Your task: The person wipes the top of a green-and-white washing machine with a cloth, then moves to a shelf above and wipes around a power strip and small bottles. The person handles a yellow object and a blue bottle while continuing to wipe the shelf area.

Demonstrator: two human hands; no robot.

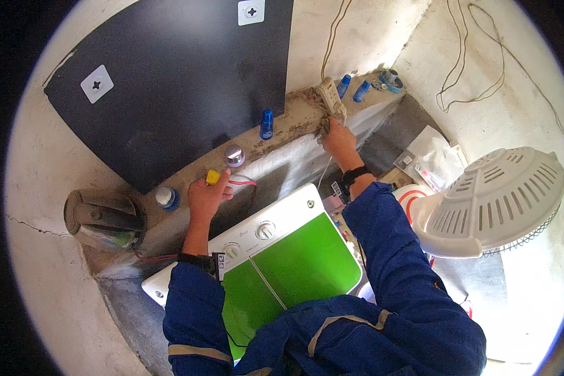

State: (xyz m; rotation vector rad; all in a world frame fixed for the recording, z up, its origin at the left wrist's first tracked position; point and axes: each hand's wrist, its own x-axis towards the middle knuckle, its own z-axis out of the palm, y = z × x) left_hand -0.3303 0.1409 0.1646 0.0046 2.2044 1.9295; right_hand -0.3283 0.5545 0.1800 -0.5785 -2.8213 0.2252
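My left hand (205,199) is at the front edge of the concrete ledge (295,111), with a small yellow object (212,177) between thumb and fingers. Just beyond the thumb, a round silver-capped jar (235,155) stands on the ledge. Farther right, my right hand (340,140) grips a dark, crumpled, cloth-like item (325,129) against the ledge's edge. Right above that hand lies a white power strip (331,95) with a cord running up the wall. A blue bottle (266,124) stands between my two hands.
Below my arms is a washing machine with a green lid (305,256) and white dial panel (265,231). An electric kettle (104,218) and another silver-capped jar (166,197) are at left. A black panel (183,80) leans behind. Right, a caged fan (493,202) stands near a plastic bag (432,157).
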